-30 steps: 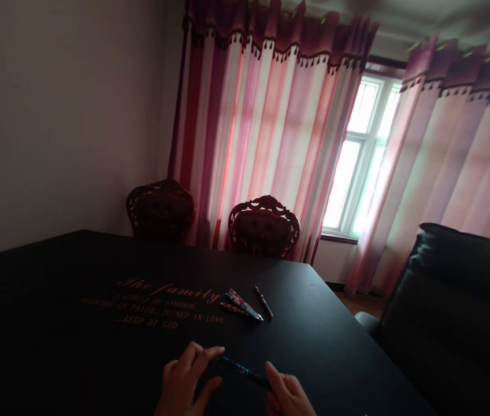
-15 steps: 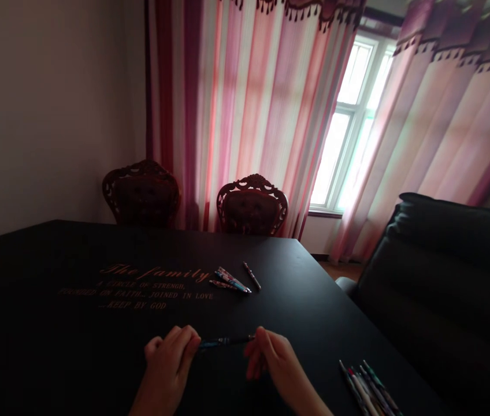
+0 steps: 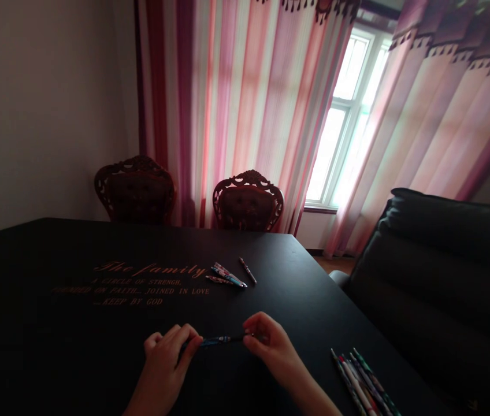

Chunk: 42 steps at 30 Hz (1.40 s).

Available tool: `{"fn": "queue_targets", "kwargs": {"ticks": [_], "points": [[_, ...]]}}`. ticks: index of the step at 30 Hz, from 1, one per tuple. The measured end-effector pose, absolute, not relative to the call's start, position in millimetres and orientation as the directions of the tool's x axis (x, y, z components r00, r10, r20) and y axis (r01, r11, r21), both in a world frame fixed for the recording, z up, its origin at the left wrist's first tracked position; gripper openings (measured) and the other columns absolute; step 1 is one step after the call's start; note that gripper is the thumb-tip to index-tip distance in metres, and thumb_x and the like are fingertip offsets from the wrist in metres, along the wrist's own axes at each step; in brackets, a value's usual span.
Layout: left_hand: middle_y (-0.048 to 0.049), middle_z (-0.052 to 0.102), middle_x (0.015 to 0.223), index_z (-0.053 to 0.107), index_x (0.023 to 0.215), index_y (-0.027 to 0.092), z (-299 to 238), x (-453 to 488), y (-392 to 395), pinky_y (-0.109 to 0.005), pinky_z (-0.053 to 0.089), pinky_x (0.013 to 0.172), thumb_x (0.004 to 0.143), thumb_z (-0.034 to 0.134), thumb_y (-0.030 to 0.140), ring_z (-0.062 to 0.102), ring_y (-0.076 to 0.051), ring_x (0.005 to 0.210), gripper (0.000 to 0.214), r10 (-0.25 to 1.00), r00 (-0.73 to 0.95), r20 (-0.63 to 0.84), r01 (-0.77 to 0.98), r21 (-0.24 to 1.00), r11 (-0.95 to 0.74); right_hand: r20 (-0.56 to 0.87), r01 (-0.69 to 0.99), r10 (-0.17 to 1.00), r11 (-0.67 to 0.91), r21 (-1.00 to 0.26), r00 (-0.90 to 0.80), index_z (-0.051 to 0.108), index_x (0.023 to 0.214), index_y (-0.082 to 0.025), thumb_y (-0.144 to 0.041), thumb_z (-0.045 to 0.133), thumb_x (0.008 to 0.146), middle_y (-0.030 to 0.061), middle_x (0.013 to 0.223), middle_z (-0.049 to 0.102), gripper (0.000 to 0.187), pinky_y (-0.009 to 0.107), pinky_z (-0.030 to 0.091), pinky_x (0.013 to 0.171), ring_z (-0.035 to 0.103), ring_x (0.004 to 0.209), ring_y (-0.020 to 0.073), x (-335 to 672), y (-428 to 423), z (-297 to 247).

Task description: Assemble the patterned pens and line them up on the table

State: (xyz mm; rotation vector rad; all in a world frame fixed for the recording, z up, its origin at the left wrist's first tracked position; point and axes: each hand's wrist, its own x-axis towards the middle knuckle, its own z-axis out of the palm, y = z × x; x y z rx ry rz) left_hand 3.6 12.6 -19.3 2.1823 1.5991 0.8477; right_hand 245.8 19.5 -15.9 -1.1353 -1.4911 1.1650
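Observation:
A dark pen with a blue patterned barrel (image 3: 215,341) lies level between my two hands, above the black table (image 3: 97,358). My left hand (image 3: 169,352) pinches its left end between thumb and fingers. At the other end, the thumb and fingers of my right hand (image 3: 268,341) close around the dark tip, which is partly hidden by them. Beyond my hands, a small bunch of patterned pens (image 3: 229,275) rests on the table, with a single pen (image 3: 247,270) just right of it.
Several more pens (image 3: 360,384) lie side by side near the table's right edge. A black leather chair (image 3: 440,289) stands to the right. Two carved chairs (image 3: 248,207) are at the far side, before striped curtains (image 3: 245,115) and a window (image 3: 336,127).
My right hand has turned, and its fingers now curl over the pen's right end. The left hand keeps its pinch. The whole view has shifted slightly.

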Motion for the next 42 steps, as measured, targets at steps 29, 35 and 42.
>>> {"fn": "queue_targets", "kwargs": {"ticks": [29,35,42], "points": [[0.0014,0.070,0.097,0.065,0.095,0.030,-9,-10,16,-0.036,0.030,0.083,0.084,0.063,0.039,0.062,-0.022,0.093,0.014,0.828,0.219,0.515,0.845,0.324,-0.425,0.173,0.215,0.985,0.169,-0.962,-0.001,0.069,0.084,-0.017,-0.044,0.071,0.075,0.0012,0.071,0.063,0.029,0.026,0.039,0.059,0.054,0.065,0.0151,282,26,1],[0.0018,0.067,0.087,0.063,0.089,0.029,-13,-9,18,-0.042,0.029,0.085,0.086,0.057,0.038,0.061,-0.021,0.083,0.011,0.927,0.152,0.343,0.893,0.354,-0.278,0.156,0.180,0.979,0.178,-0.967,-0.131,0.072,0.087,-0.017,-0.039,0.070,0.077,0.0024,0.076,0.065,0.025,0.027,0.041,0.063,0.055,0.068,0.0152,264,18,1],[-0.0015,0.067,0.101,0.063,0.092,0.029,-15,-3,13,-0.045,0.029,0.090,0.084,0.062,0.043,0.057,-0.025,0.100,0.017,0.917,0.230,0.326,0.862,0.370,-0.348,0.070,0.073,0.980,0.085,-0.994,-0.189,0.074,0.088,-0.017,-0.039,0.075,0.072,0.0005,0.071,0.063,0.028,0.024,0.039,0.061,0.054,0.067,0.0135,246,13,-9]]}}
